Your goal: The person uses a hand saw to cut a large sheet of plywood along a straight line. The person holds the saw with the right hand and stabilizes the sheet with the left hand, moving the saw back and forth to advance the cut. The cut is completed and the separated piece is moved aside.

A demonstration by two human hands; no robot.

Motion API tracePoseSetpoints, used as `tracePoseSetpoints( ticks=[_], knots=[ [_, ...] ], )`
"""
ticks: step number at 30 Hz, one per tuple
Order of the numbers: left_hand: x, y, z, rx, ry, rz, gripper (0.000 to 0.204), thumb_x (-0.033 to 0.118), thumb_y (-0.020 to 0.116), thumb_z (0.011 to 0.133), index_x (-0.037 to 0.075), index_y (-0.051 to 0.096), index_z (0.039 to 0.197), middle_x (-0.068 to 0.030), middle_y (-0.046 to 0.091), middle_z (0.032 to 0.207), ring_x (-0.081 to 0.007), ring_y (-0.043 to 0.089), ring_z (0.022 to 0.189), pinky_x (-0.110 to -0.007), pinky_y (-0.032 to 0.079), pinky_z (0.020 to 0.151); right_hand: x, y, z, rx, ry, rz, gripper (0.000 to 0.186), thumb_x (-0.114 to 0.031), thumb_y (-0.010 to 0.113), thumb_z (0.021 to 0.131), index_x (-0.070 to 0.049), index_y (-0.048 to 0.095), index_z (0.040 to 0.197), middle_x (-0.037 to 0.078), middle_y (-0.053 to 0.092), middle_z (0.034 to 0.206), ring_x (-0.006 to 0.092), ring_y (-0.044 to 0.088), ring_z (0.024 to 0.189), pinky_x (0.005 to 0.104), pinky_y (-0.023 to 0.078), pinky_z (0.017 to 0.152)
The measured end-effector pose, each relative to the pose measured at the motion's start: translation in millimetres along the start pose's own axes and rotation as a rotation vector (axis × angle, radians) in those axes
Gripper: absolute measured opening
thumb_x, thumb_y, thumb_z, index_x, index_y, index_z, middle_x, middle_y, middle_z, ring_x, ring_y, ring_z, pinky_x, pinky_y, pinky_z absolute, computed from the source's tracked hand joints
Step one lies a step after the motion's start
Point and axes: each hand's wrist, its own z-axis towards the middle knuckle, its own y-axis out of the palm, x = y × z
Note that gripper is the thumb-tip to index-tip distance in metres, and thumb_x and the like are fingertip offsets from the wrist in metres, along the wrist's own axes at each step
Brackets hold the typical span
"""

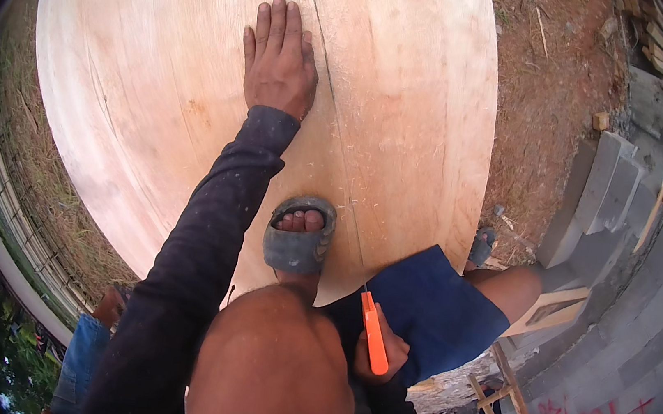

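Observation:
A large pale plywood sheet [169, 46] spreads out in front of me, with a thin dark line running along it from the far edge to the near edge. Left of that line my left hand [280, 72] presses flat on the wood, fingers stretched out. My right hand [382, 354] is closed round the orange handle of a handsaw [372, 332] at the near edge. Its blade shows only as a thin sliver where the line meets that edge. Fine wood dust lies along the line. My sandalled foot [299, 236] stands on the sheet between my hands.
Grey concrete blocks [603, 186] and a block wall lie to the right, past reddish bare soil [542, 109]. Wooden framing [506, 402] stands at the lower right. At the lower left is a person's jeans leg [80, 366]. Dry grass borders the sheet's left side.

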Motion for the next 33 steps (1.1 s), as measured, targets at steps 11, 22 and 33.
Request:
tracePoseSetpoints(
  ticks=[11, 22, 33],
  knots=[
    [-5, 4, -1, 0.013, 0.064, 0.002, 0.048, 0.028, 0.04, 0.108, 0.006, 0.042, 0.151, -0.0105, 0.037, 0.16, -0.0298, 0.028, 0.151, -0.048, 0.022, 0.123, -12, 66, 161, -0.035, 0.196, 0.341, 0.056, 0.007, 0.054, 0.08, 0.007, 0.056, 0.136, 0.015, 0.073, 0.086, 0.0198, 0.072, 0.071, 0.0279, 0.056, 0.067],
    [-2, 5, -2, -0.006, 0.014, -0.031, 0.049, 0.031, 0.041, 0.107, 0.008, 0.043, 0.15, -0.0101, 0.037, 0.16, -0.0288, 0.026, 0.151, -0.049, 0.018, 0.123, -7, 55, 136, 0.018, 0.14, 0.275, 0.056, 0.007, 0.054, 0.077, 0.007, 0.06, 0.132, 0.021, 0.074, 0.098, 0.016, 0.072, 0.07, 0.0279, 0.056, 0.067],
    [-11, -99, -16, -0.664, 0.012, 0.179, 0.112, 0.056, 0.087, 0.061, 0.04, 0.031, 0.156, -0.0036, 0.013, 0.169, -0.0453, 0.008, 0.153, -0.087, 0.024, 0.099, -17, -15, 2, -0.028, 0.077, -0.026, 0.047, 0.008, 0.055, 0.075, 0.017, 0.061, 0.121, 0.028, 0.071, 0.111, 0.029, 0.076, 0.091, 0.0292, 0.059, 0.078]
  ],
)
